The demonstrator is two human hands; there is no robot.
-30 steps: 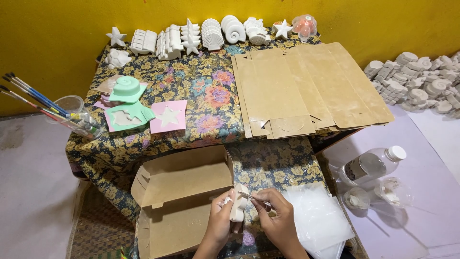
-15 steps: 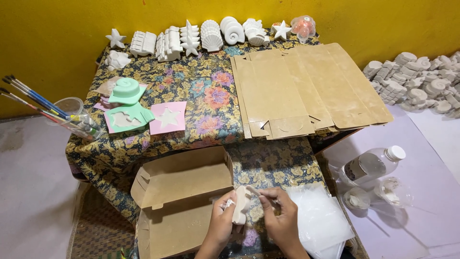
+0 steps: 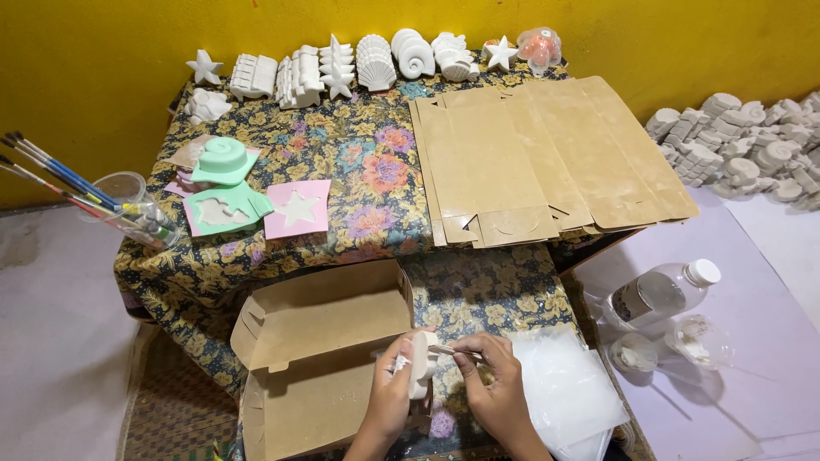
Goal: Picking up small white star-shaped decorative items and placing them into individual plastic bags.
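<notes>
My left hand (image 3: 390,386) holds a small white plaster figure (image 3: 420,354) upright at the bottom middle of the view. My right hand (image 3: 494,388) pinches a thin stick-like tool (image 3: 448,349) whose tip touches the figure. An open brown cardboard box (image 3: 320,358) lies just left of my hands on the floral cloth. Clear plastic bags (image 3: 568,397) lie to the right of my right hand.
Flat brown box blanks (image 3: 538,162) cover the table's right half. White plaster shapes (image 3: 342,64) line the back edge by the yellow wall. Green and pink moulds (image 3: 243,201), a cup of paintbrushes (image 3: 128,205), a plastic bottle (image 3: 662,294) and a pile of plaster pieces (image 3: 743,145) surround them.
My hands have turned the plaster figure slightly and brought the tool's tip onto it. Nothing else has moved.
</notes>
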